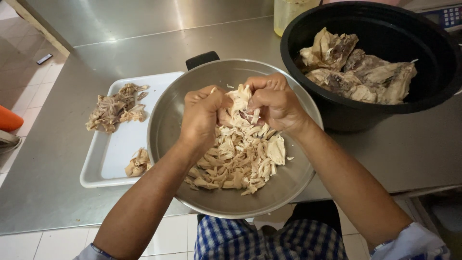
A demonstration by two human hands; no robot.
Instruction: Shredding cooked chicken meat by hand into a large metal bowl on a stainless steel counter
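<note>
Chicken piece (240, 103), pale, stringy, half-shredded

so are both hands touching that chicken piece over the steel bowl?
Touching. Head view: left hand and right hand both pinch the chicken piece between their fingers, above the steel bowl.

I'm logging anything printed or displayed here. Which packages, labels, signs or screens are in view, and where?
Keypad device: top right corner behind the black pot, pale panel with small blue buttons, mostly cut off.
Yellowish translucent container: top centre, on the steel counter; no label visible.
No signs or packages.
</note>
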